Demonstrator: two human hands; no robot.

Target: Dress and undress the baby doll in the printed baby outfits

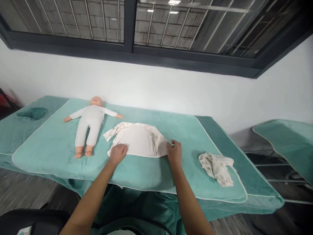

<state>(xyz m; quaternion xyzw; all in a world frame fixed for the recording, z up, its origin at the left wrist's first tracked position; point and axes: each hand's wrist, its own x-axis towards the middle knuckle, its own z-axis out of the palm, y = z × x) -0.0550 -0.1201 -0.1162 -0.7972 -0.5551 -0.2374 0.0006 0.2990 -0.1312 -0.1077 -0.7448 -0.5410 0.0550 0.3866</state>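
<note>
A cream baby top [138, 138] lies spread on the green mat, its patterned sleeve reaching out to the left and its right side folded inward. My left hand [118, 152] is closed on the lower left corner of the top. At the opposite edge, my right hand [174, 152] has its fingers curled, with thumb and fingertips at the fabric's right side. To the left, a baby doll [90, 119] in a white bodysuit lies on its back with both arms stretched out. A crumpled, patterned baby garment [217, 168] sits to the right, apart from my hands.
The green mat [61, 160] covers a padded table against a white wall [156, 88]. A dark-framed window [132, 55] is above. A small green pillow [33, 113] lies at the far left. Another green padded surface [288, 137] stands at right, beside metal bars.
</note>
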